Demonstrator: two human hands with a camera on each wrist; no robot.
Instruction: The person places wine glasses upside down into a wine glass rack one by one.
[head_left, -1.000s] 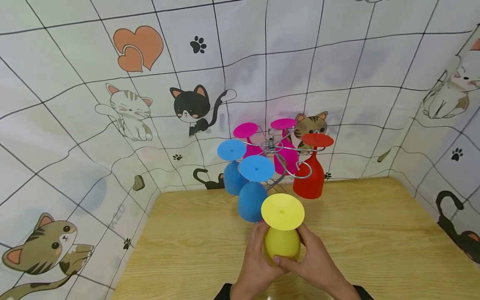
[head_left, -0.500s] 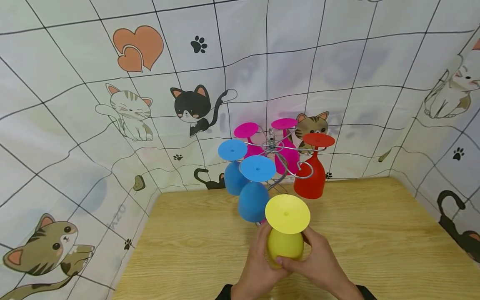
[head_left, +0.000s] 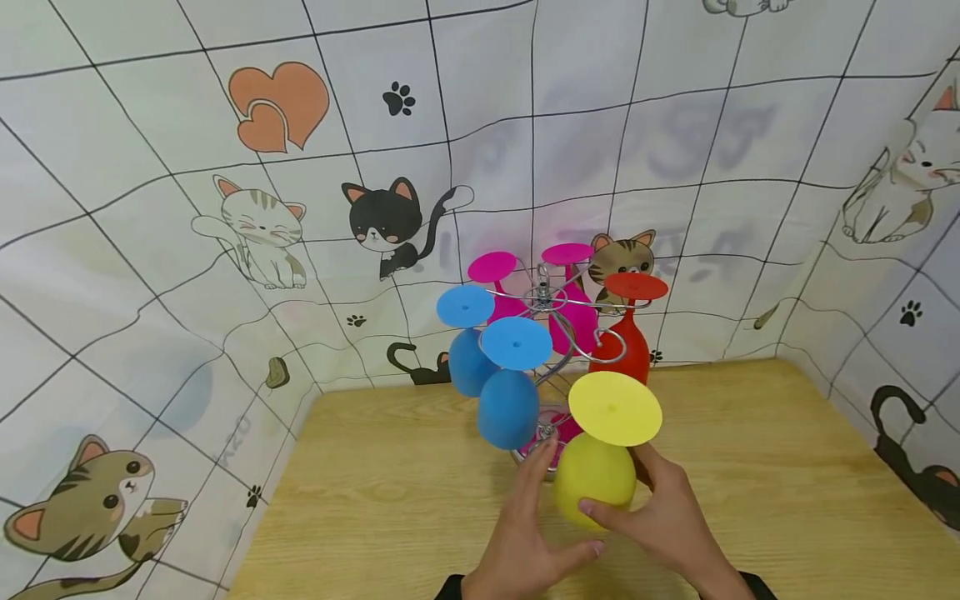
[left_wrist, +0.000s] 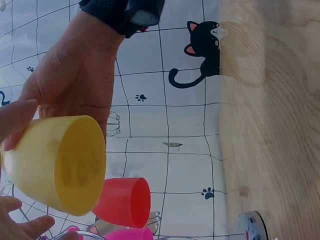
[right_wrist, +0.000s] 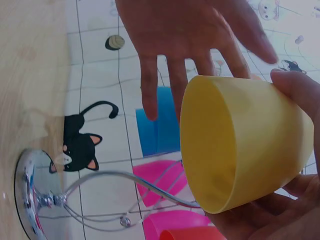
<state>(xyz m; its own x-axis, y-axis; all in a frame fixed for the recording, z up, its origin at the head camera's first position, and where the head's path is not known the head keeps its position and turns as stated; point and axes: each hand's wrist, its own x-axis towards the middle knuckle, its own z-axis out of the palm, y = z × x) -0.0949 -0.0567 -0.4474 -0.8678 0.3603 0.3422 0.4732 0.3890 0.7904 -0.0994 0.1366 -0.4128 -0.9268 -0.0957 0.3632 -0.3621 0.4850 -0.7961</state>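
A yellow stemmed goblet hangs upside down in the air in front of the rack, its round foot on top. My right hand holds its bowl, thumb on the near side; in the right wrist view the thumb and curled fingers are around it. On its other side is my left hand, fingers spread and straight, apart from the bowl. Behind stands a chrome wire goblet rack, holding two blue goblets, two magenta goblets and a red goblet, all inverted.
A curled rack arm bears no goblet, just behind the yellow foot. The rack's round base rests on the wooden table. A cat-print cloth encloses the back and sides.
The yellow goblet has moved to the right in my right hand. My left hand has let go of it, its fingers spreading away. The view has tilted up slightly.
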